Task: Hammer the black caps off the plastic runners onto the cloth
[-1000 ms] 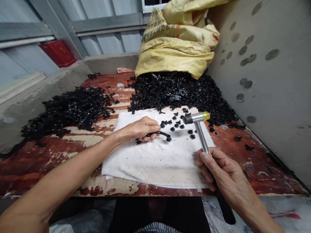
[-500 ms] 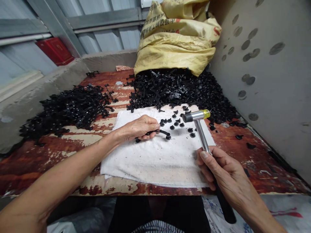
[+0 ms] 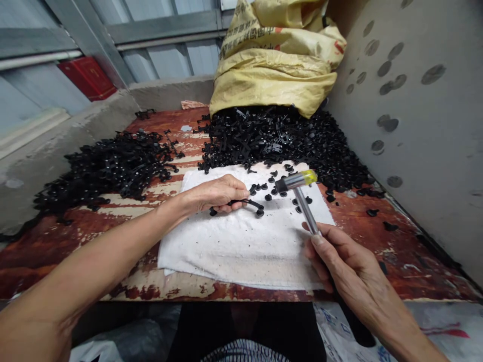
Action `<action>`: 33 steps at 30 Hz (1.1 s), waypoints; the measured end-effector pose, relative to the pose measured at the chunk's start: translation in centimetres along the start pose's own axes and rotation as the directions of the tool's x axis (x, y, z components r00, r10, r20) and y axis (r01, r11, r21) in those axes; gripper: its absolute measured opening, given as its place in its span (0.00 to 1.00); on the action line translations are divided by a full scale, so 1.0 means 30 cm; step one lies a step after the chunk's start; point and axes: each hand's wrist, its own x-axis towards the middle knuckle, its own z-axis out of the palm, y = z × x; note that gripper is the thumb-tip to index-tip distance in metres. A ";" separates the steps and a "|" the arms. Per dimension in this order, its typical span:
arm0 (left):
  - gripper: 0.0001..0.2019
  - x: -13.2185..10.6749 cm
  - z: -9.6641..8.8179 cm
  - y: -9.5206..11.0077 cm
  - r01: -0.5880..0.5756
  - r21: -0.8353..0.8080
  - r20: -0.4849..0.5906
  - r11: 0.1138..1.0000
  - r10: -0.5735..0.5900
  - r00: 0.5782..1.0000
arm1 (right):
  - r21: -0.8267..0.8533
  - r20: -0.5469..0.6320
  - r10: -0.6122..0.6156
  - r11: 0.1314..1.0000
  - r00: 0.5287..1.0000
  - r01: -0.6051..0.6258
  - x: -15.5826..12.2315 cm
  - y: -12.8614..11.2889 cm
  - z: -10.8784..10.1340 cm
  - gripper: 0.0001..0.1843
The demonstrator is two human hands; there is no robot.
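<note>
My left hand [image 3: 217,194] is closed on a black plastic sprue strip [image 3: 249,205], pressing it onto a white cloth [image 3: 241,241]. Round black caps still hang on the strip's right end. My right hand [image 3: 345,264] grips the handle of a small hammer [image 3: 298,188] with a silver shaft and a black and yellow head. The hammer head hovers just right of the strip, above several loose black caps [image 3: 275,188] lying on the cloth.
A worn red wooden tabletop [image 3: 377,241] carries a heap of black sprues [image 3: 109,168] at the left and a bigger pile of black parts [image 3: 279,138] spilling from a yellow sack [image 3: 277,60] at the back. A grey wall [image 3: 422,125] closes the right side.
The hammer head has swung a little left, toward the strip under my left hand. My left hand stays in place on the strip.
</note>
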 end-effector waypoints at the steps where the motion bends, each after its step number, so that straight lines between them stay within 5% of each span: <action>1: 0.17 0.000 0.001 0.001 -0.001 -0.006 -0.003 1.000 0.001 1.000 | -0.068 -0.012 -0.067 0.996 0.998 0.066 0.006 -0.012 -0.002 0.19; 3: 0.17 0.000 0.003 0.000 0.012 -0.001 -0.014 1.000 -0.012 1.000 | -0.209 -0.029 -0.255 0.947 0.966 0.244 0.028 -0.040 -0.006 0.21; 6: 0.17 0.002 -0.001 -0.009 0.015 0.022 -0.010 1.000 -0.015 1.000 | -0.379 -0.024 -0.545 0.781 0.838 0.497 0.077 -0.077 -0.004 0.23; 8: 0.16 0.003 -0.003 -0.014 0.001 0.021 0.007 1.000 -0.001 1.000 | -0.439 -0.017 -0.656 0.683 0.755 0.584 0.108 -0.087 0.004 0.26; 10: 0.16 0.004 -0.003 -0.016 -0.001 0.002 0.007 1.000 0.001 1.000 | -0.503 0.007 -0.689 0.624 0.725 0.598 0.132 -0.085 0.015 0.29; 15: 0.15 0.000 0.003 -0.020 0.024 -0.081 0.002 0.996 -0.024 1.000 | -0.670 0.226 -0.567 0.499 0.792 0.549 0.145 -0.090 0.036 0.29; 20: 0.17 0.008 -0.007 -0.038 -0.013 -0.117 0.056 0.993 0.019 0.998 | -0.571 0.026 -0.601 0.647 0.799 0.505 0.115 -0.114 0.033 0.30; 24: 0.18 0.012 -0.005 -0.037 0.019 -0.131 0.046 0.991 -0.013 0.999 | -0.679 0.167 -0.462 0.587 0.871 0.441 0.120 -0.099 0.020 0.30; 29: 0.20 0.008 0.010 -0.026 0.031 -0.133 0.046 0.991 -0.025 0.999 | -0.584 0.025 -0.575 0.656 0.818 0.479 0.121 -0.103 0.015 0.29; 33: 0.19 0.010 0.008 -0.019 0.063 -0.108 0.039 0.992 -0.059 0.997 | -0.646 0.160 -0.467 0.616 0.870 0.450 0.131 -0.100 0.021 0.29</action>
